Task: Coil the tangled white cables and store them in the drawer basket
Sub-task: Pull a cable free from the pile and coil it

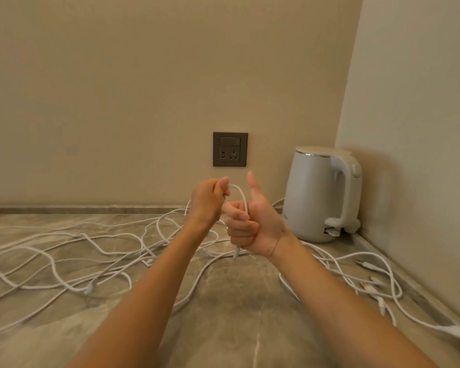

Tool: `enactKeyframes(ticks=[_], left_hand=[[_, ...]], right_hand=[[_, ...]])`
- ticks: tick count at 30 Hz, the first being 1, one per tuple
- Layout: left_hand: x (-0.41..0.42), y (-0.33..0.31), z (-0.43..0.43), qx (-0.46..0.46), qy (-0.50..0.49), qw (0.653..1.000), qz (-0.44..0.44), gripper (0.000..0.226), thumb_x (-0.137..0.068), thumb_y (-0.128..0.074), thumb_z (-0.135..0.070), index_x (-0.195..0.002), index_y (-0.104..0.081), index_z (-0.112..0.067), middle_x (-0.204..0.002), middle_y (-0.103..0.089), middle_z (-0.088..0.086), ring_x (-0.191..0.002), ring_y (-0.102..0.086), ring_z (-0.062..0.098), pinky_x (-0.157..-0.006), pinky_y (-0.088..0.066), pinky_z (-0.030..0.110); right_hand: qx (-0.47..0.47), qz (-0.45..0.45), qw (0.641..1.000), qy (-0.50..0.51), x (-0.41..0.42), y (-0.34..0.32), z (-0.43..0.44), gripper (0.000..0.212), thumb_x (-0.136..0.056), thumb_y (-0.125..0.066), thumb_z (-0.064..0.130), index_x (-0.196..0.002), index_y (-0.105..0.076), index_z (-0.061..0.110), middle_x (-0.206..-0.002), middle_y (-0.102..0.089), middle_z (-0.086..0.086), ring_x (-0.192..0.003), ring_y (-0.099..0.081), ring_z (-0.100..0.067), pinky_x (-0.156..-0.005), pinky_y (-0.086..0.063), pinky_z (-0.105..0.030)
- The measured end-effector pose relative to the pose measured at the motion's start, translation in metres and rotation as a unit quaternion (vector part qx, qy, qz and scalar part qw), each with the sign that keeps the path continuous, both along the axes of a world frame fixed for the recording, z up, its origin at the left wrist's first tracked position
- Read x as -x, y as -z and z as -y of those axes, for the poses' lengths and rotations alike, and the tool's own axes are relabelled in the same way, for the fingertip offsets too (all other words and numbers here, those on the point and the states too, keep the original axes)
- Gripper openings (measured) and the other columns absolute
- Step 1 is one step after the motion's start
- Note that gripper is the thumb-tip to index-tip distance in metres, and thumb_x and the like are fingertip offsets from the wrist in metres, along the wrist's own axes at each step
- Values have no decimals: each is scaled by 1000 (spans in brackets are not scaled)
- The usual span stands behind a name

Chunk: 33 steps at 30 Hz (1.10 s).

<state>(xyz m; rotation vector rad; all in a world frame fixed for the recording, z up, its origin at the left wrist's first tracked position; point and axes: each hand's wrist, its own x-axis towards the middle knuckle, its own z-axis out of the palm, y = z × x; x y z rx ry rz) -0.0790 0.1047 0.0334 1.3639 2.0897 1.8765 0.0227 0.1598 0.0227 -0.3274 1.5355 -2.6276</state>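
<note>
One thin white cable [241, 194] is held up above the countertop [223, 309], arching in a short loop between the two hands. The left hand [209, 198] pinches it at the top of the arch, fingers curled tight. The right hand [252, 225] has its four fingers wrapped round the same cable while the thumb sticks straight up. Below that fist a short tail hangs down and ends in a slim connector [236, 253], clear of the surface.

The rest of the tangled white cables [146, 251] lie loose on the marble-patterned counter, crossing one another in wide, flat loops from the left edge to the right corner. How many separate cables there are cannot be told from the overlaps; at least five plug ends show, two on the left side and three or more on the right, near the side wall [414, 128].

There is one white electric kettle [319, 195] standing in the back right corner, with cable strands running just beside its base. One dark wall socket [230, 149] sits on the beige back wall, directly above the two hands.
</note>
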Motion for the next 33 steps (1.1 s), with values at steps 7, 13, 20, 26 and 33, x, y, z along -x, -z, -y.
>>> enactKeyframes(ticks=[7,13,20,26,33], left_hand=[[3,29,-12,207,137,965,-88,42,-93,-42,-3,-54,-42,-17,-52,-42,-1,-47,-37,7,-46,-30,18],[-17,26,-5,358,231,898,-108,38,-101,-32,-25,-71,-53,-13,-53,-42,3,-33,-36,5,-37,-30,16],[-29,7,2,433,253,838,-216,28,-96,-44,-24,-83,-66,-12,-61,-50,2,-55,-46,16,-55,-40,27],[-11,-14,16,357,171,881,-259,24,-90,-55,-24,-75,-71,-13,-56,-51,-9,-50,-42,3,-48,-32,16],[5,-26,24,203,103,948,-222,20,-90,-57,-24,-72,-63,-16,-58,-49,-9,-54,-43,4,-53,-34,21]], right_hand=[[146,-56,988,-7,6,0,-38,75,-77,-37,73,-48,-51,5,-42,-26,1,-38,-24,-11,-37,-19,-21],[199,-14,945,259,-7,-5,-60,70,-82,-28,73,-43,-32,16,-38,-26,3,-38,-14,-8,-36,-14,-20],[151,-34,935,319,-3,6,-62,61,-83,-35,60,-51,-46,8,-55,-33,-2,-48,-33,-13,-51,-28,-23],[-13,37,947,319,2,5,-53,67,-90,-23,63,-65,-48,6,-57,-39,-5,-51,-30,-12,-52,-24,-25],[-180,116,913,347,9,10,-47,79,-91,-10,67,-66,-50,4,-61,-42,-8,-45,-28,-10,-46,-27,-22]])
